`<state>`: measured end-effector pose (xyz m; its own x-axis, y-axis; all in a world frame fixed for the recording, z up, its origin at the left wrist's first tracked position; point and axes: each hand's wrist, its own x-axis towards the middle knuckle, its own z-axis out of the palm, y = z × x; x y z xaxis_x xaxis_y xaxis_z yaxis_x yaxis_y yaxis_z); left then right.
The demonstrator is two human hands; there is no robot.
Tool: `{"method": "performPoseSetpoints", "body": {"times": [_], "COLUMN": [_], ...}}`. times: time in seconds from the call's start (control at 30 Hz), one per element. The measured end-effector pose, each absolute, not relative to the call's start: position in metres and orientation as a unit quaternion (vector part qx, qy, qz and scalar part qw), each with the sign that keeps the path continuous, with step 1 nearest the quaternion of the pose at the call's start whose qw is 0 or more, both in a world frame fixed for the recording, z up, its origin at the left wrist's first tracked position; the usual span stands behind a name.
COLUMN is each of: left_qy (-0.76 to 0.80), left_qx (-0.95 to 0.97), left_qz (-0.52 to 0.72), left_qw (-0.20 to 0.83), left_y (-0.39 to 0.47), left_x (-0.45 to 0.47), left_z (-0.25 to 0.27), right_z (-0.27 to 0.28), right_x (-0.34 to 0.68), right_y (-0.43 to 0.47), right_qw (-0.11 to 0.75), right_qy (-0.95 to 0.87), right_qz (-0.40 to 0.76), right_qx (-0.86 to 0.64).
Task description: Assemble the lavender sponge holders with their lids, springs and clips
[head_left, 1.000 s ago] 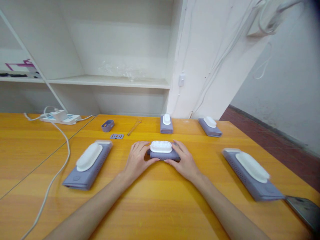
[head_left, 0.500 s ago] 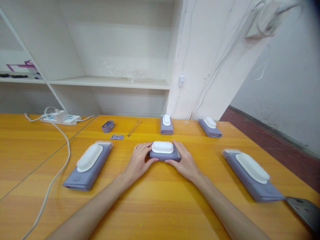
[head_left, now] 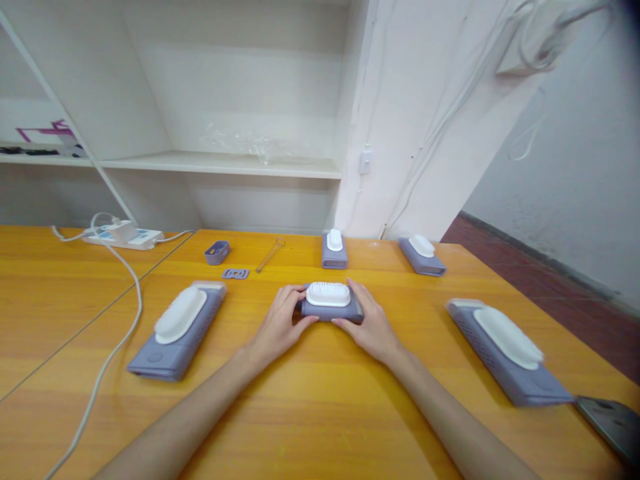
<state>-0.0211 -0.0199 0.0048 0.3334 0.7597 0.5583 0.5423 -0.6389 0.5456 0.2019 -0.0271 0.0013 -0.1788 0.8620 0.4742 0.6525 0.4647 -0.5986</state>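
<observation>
Your left hand [head_left: 280, 321] and right hand [head_left: 371, 323] clasp the purple brush unit [head_left: 330, 303] from both ends, pinning it flat at mid-bench [head_left: 320, 407], bristles up, so it can't slide.

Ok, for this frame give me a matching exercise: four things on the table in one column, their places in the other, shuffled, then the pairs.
Things:
1. small purple device with white brush top
2. white power strip
3. small purple tray
4. dark phone-like slab

Places:
A. near right table corner, partly cut off by the picture's edge
B. far left, with a white cable running toward the viewer
C. between the left hand and right hand, both touching it
D. far side, left of a thin brass-coloured stick

Pairs: 1-C, 2-B, 3-D, 4-A
</observation>
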Motion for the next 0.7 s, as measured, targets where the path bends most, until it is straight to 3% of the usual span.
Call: {"method": "performPoseSetpoints", "body": {"times": [0.43,0.7], "left_qy": [0.501,0.572], "left_qx": [0.726,0.705], "left_qz": [0.462,0.418], "left_qw": [0.092,-0.023], "left_y": [-0.015,0.005], "left_x": [-0.027,-0.044], "left_z": [0.007,-0.002], "right_z": [0.0,0.001], "right_x": [0.202,0.2], "right_y": [-0.029,-0.03], "right_qw": [0.366,0.345], "right_qy": [-0.78,-0.784], "right_qz": [0.092,0.067], "right_qx": [-0.5,-0.512]}}
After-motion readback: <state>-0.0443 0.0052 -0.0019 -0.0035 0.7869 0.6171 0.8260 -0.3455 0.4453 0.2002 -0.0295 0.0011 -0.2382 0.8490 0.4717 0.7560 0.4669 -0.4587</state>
